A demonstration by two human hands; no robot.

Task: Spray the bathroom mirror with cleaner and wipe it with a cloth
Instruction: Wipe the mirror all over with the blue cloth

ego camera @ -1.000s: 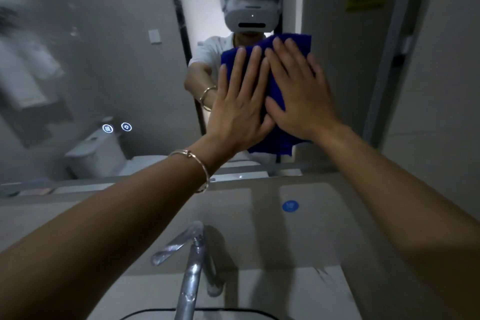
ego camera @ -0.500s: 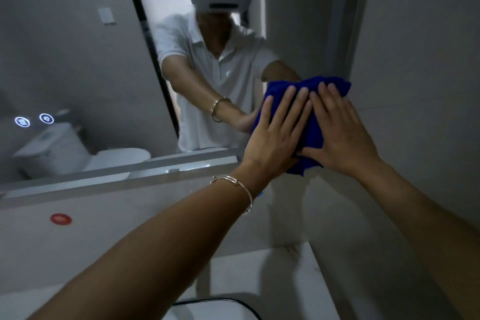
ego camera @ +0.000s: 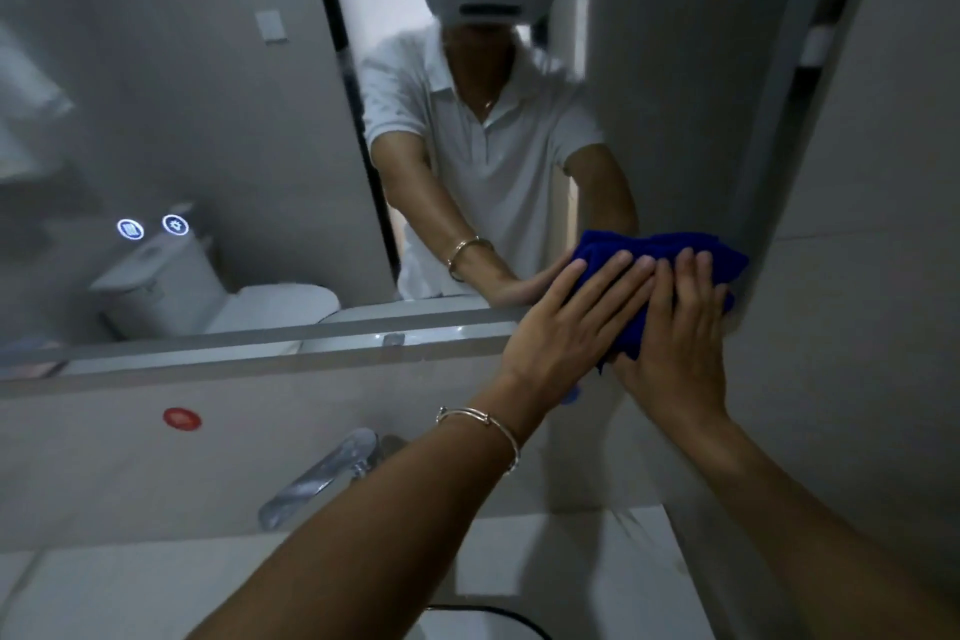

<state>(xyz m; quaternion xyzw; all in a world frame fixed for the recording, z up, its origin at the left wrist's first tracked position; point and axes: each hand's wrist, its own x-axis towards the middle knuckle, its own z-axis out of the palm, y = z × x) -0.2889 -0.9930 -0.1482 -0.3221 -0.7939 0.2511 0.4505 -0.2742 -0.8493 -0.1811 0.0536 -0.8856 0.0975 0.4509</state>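
- Head view, 9 o'clock: the mirror fills the upper frame from the left edge across to about 2 o'clock. Its glass looks hazy on this side.
- Two round lit icons glow on the glass at 9 o'clock, side by side, just above the reflected toilet.
- At 8 o'clock a red round sticker sits on the wall strip below the mirror's lower edge.
- At 7 o'clock the chrome faucet stands above the pale counter; my left forearm crosses in front of it.
- At 6 o'clock a short arc of the dark basin rim shows at the bottom edge.
- Just right of centre, a thin metal bracelet circles my left wrist.
- My left hand lies flat at 3 o'clock, fingers straight and together, pressing the cloth. Its palm overlaps the mirror's lower edge.
- The blue cloth is bunched against the glass at 3 o'clock, in the mirror's lower right corner, mostly under my fingers.
- My right hand is flat too, just beside the left, fingers straight and pointing to 12 o'clock, pressing the same cloth.
- The grey side wall meets the mirror right past the cloth, from 1 to 4 o'clock.
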